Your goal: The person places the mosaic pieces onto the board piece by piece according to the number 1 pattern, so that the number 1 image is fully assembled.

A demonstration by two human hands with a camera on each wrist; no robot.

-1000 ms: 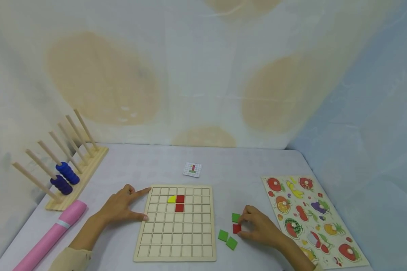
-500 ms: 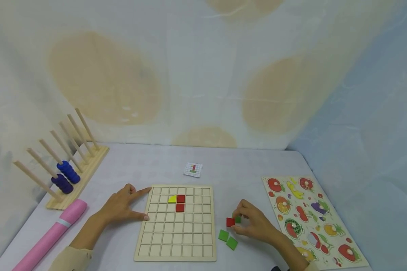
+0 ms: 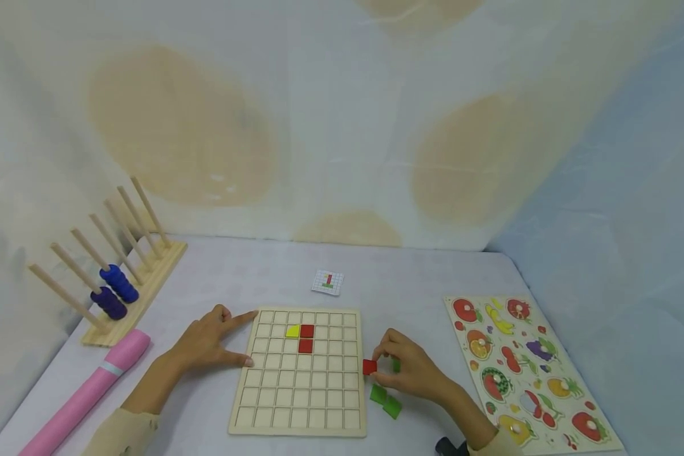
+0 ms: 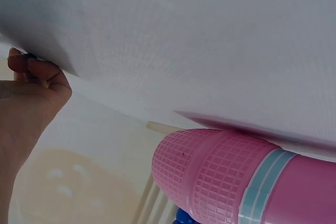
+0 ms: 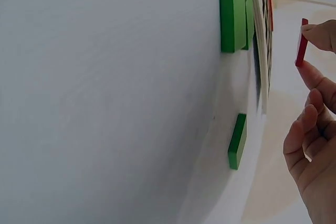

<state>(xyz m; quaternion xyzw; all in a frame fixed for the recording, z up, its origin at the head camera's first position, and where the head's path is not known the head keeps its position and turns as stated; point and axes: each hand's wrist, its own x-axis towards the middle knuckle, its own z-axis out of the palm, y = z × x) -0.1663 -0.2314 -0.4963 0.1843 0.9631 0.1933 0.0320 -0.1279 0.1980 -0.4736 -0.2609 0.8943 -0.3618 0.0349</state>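
Observation:
A wooden grid board (image 3: pixel 299 399) lies in the middle of the table, with one yellow piece (image 3: pixel 293 331) and two red square tiles (image 3: pixel 306 338) in its upper cells. My left hand (image 3: pixel 208 342) touches the board's left edge, index finger at the top corner and thumb lower down. Between thumb and index finger, my right hand (image 3: pixel 405 364) pinches a red square tile (image 3: pixel 369 367) at the board's right edge; in the right wrist view this red tile (image 5: pixel 302 43) is raised above the table. Green tiles (image 3: pixel 392 407) lie below that hand, one partly hidden behind it.
A small pattern card (image 3: pixel 327 282) lies beyond the board. At left stand a peg abacus (image 3: pixel 137 304) with blue and purple beads and a pink cylindrical object (image 3: pixel 85 396) with a light band. A fruit puzzle board (image 3: pixel 524 367) lies at right.
My right hand has picked up the red tile from among the green ones and carried it left to the board's edge. My left hand stays at the board's left side.

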